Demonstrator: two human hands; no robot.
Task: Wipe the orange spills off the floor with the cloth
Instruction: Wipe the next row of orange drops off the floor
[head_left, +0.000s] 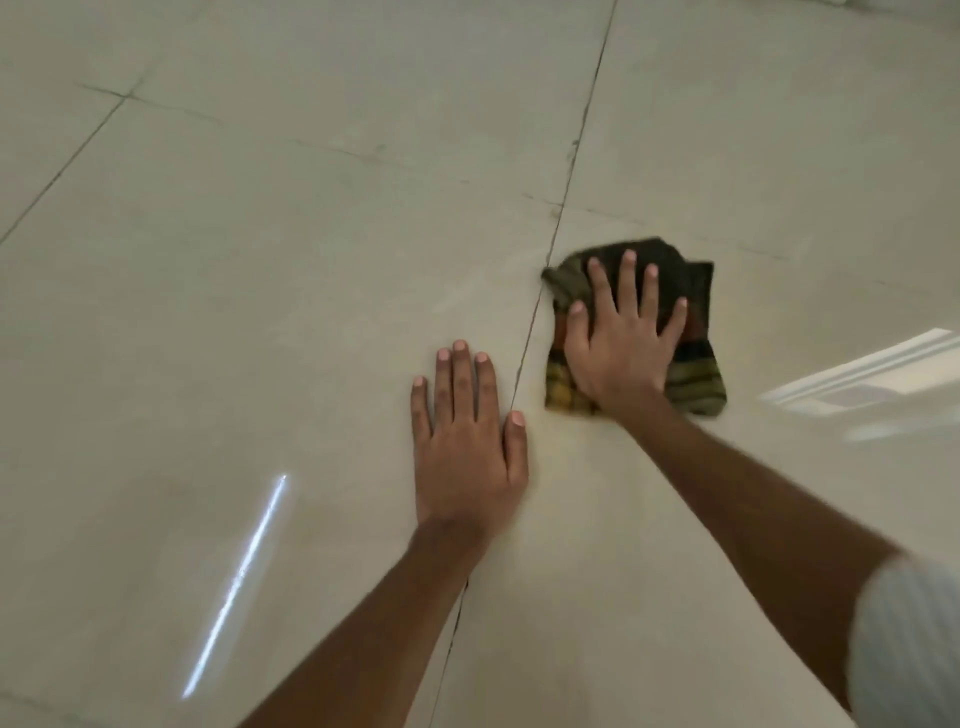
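**Cloth's already pretty loaded, smearing is the real risk here**

Biggest worry from this spot: the cloth looks stained with orange and yellow along its near edge, so I reckon dragging it across clean tile could just spread a thin film instead of lifting it. There's a faint yellowish tint on the floor just beside the cloth's near-left corner, close to the grout line, and pigment getting pushed into that seam would be a pain to get out. The tile is glossy too, so a palm sliding on a wet patch could slip.

Hands: the right hand is flat and spread, pressing the cloth down, not clutching it. The left hand is flat on bare floor, fingers out, holding nothing, its thumb right at the grout line.

The cloth is dark, striped green and brown, crumpled at its far edge, lying just right of the seam. No obvious orange puddle is visible; whatever's under it is hidden.
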